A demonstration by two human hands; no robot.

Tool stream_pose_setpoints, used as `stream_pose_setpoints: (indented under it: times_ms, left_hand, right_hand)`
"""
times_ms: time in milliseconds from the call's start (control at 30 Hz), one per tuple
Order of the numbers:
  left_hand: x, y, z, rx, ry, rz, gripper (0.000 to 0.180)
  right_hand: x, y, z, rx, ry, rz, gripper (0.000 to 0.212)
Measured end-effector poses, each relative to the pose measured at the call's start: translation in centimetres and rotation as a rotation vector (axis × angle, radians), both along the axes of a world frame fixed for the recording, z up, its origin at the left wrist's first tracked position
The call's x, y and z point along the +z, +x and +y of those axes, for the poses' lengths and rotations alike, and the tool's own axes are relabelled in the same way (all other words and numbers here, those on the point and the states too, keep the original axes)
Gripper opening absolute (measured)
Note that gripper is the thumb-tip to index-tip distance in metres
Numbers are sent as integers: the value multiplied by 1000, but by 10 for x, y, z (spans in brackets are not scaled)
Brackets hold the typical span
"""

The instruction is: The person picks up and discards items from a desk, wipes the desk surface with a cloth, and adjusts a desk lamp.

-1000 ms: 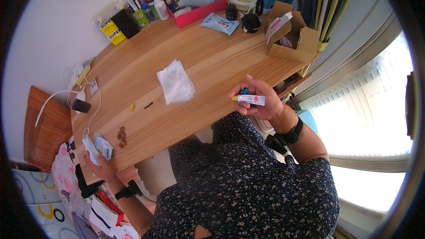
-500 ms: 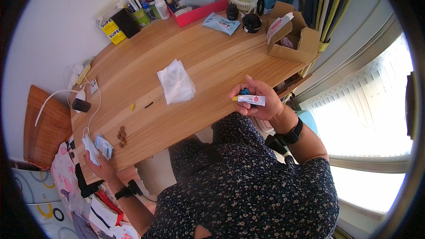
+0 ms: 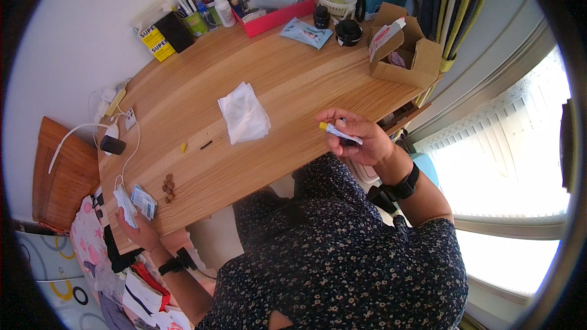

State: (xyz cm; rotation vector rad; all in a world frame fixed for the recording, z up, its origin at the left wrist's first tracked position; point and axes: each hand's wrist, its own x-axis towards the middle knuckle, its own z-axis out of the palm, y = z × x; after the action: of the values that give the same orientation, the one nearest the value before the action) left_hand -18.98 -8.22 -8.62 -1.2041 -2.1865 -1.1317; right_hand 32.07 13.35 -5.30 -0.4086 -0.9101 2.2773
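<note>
Head view: holds a small white tube point(image 3: 335, 131) with a yellow cap point(image 3: 323, 126) in the right hand point(image 3: 365, 139), raised clear of the surface point(image 3: 293, 91), over its near edge and toward the right corner. Has the right hand closed round the tube, fingers curled in, with the cap end pointing toward the left edge. Appears to have a dark object point(image 3: 350, 142) under the tube in the same grasp, too hidden to name. Rests the left hand point(image 3: 139, 231) at the near left corner, touching a white folded piece point(image 3: 126, 203), perhaps a mask; cannot tell whether gripping it or only lying against it. Has a blue-and-white packet point(image 3: 143, 201) just beside that piece.

Judging by how things lie, has the lifting of the tube done and the setting down not done; seems to have the cap on, with no contents visibly squeezed out. Cannot tell how much else is left.

Carries thin white sheets point(image 3: 243, 113) midway between near and far edges, well apart from both hands. Then, toward the left edge, bears a short dark stick point(image 3: 206, 145) and a small yellow bit point(image 3: 183, 148), with brown lumps point(image 3: 168, 188) by the near edge. Along the far edge, holds a red tray point(image 3: 284, 16), a pale blue pouch point(image 3: 306, 32) and a black round container point(image 3: 348, 32); at the right corner, an open cardboard box point(image 3: 422, 58).
</note>
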Motion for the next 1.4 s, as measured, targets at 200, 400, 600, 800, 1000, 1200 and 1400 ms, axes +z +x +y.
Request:
stream_pose_setpoints:
  times_ms: [200, 400, 600, 800, 1000, 1200, 1400]
  left_hand:
    - [-1, 0, 0, 23, -6, -8, 44]
    - [-2, -7, -5, 58, -56, 77, 44]
    - [-5, -3, 2, 50, -37, 23, 45]
    - [-3, -7, -4, 29, -30, 31, 45]
    - [-4, -8, -2, 32, -28, 36, 45]
    - [-9, -13, -3, -10, -8, 19, 46]
    - [0, -3, -6, -1, 10, -34, 47]
  right_hand:
    - [0, 5, 1, -42, -12, -9, 43]
    - [-4, 3, 2, -87, -74, -31, 36]
    - [-5, 0, 6, -151, -107, 90, 27]
    - [-4, -4, 9, -91, -282, 252, 36]
    - [-2, -5, 6, -78, -178, 311, 67]
    - [8, 3, 5, -190, -33, 129, 74]
    - [11, 6, 14, -240, 27, -124, 77]
